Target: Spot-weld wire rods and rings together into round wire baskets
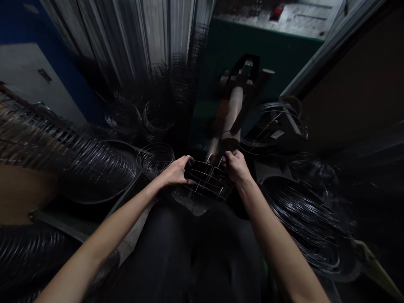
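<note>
A round wire frame (206,184), made of thin rings joined by cross rods, is held low in front of my lap. My left hand (176,170) curls around its left edge, fingers at the upper side and thumb below. Closed in a pinch, my right hand (235,165) is at the frame's upper right, with a short thin wire at its fingertips. Directly beyond the hands is the blunt end of a thick metal machine arm (232,113). The frame's far edge lies close under this arm; whether they touch I cannot tell.
The arm juts from a green machine body (208,84). Stacked wire rings (104,164) fill the left, beside a loose ring bundle (155,159). On the right, wire rings (303,219) lie in a round tray. A wire coil (277,113) sits beside the machine.
</note>
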A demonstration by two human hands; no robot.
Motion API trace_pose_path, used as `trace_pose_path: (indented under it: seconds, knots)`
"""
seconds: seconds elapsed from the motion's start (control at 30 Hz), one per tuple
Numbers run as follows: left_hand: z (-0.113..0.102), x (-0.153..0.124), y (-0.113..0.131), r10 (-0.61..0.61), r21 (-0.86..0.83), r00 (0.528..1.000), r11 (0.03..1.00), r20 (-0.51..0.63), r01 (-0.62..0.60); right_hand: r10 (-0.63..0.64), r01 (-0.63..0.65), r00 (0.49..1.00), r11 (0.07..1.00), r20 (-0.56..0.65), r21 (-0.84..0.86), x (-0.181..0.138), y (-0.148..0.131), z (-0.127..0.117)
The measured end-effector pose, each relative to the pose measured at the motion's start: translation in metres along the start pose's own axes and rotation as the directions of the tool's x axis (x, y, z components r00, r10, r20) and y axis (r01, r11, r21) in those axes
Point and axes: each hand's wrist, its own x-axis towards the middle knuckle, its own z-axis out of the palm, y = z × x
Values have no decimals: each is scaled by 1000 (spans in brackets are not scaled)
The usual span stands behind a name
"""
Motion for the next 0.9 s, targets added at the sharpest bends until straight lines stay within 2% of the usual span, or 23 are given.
trace_pose_path:
  seconds: [0.63,0.9]
  knots:
    - [-11,18,-22,28,-22,998,999,59,-26,-9,9,998,1000,-62,-10,19,13,7]
    - [-13,19,-16,11,-32,995,999,96,-8,37,-35,998,999,-43,30,16,18,9]
